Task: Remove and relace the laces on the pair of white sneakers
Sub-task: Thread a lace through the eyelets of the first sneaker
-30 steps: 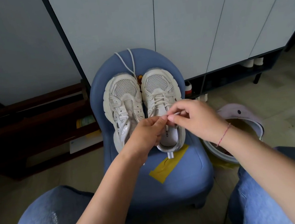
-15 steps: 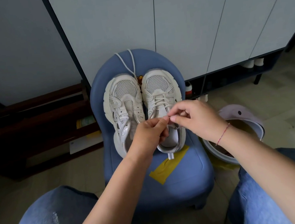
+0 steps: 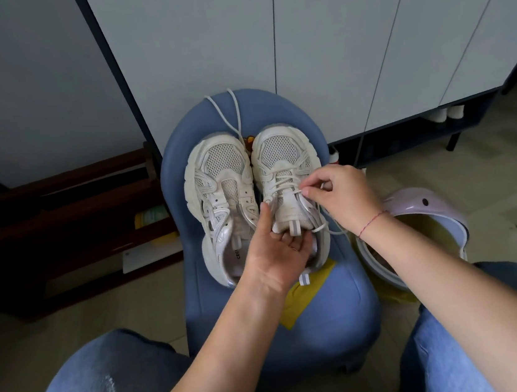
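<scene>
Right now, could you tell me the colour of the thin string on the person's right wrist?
The thin string bracelet is red; head view shows it.

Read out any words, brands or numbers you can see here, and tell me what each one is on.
"CEC": small dark letters running sideways on the insole of the unlaced sneaker; the left hand, gripping the laced sneaker, hides anything that follows.
Green-yellow packet on the dark shelf: print too blurred to read.
No text shows on the laced sneaker, its lace or the blue stool.
</scene>
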Demonstrator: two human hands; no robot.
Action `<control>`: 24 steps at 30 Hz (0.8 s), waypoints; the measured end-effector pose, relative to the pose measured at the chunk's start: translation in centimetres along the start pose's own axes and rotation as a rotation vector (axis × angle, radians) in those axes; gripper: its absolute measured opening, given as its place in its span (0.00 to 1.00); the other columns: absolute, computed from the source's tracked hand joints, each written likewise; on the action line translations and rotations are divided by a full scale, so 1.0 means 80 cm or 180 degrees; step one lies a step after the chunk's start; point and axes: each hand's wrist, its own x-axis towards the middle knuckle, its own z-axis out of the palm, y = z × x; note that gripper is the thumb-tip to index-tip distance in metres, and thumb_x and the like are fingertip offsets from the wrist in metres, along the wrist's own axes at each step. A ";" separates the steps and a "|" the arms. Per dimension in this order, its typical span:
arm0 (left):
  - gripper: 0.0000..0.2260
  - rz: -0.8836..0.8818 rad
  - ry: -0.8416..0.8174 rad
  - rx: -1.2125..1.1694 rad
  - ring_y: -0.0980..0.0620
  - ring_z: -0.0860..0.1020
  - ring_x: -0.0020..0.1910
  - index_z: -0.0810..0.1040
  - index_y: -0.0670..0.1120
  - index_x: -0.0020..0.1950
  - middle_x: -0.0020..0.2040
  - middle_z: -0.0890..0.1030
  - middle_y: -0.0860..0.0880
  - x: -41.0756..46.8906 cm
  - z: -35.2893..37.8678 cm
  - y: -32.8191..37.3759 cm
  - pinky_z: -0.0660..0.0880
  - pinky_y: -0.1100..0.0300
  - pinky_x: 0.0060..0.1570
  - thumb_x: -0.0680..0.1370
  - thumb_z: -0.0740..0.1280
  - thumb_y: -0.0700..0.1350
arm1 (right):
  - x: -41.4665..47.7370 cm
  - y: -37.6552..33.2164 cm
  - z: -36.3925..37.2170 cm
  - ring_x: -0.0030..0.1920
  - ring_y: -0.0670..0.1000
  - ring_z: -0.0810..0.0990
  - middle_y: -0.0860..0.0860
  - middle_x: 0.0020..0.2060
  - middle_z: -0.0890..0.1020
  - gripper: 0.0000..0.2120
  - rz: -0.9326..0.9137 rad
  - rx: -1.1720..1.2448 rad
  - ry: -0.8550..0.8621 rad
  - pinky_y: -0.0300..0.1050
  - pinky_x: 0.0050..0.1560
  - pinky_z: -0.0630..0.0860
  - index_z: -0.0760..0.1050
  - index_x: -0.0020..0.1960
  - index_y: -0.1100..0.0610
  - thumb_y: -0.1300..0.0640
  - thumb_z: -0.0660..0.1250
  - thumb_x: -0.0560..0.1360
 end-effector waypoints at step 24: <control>0.19 0.0239 -0.0006 0.0244 0.53 0.78 0.45 0.80 0.44 0.47 0.43 0.82 0.49 0.008 -0.008 -0.006 0.73 0.62 0.45 0.81 0.61 0.59 | 0.014 -0.001 0.004 0.35 0.42 0.77 0.45 0.40 0.82 0.06 0.0219 0.0416 -0.0378 0.33 0.41 0.75 0.80 0.40 0.50 0.60 0.72 0.72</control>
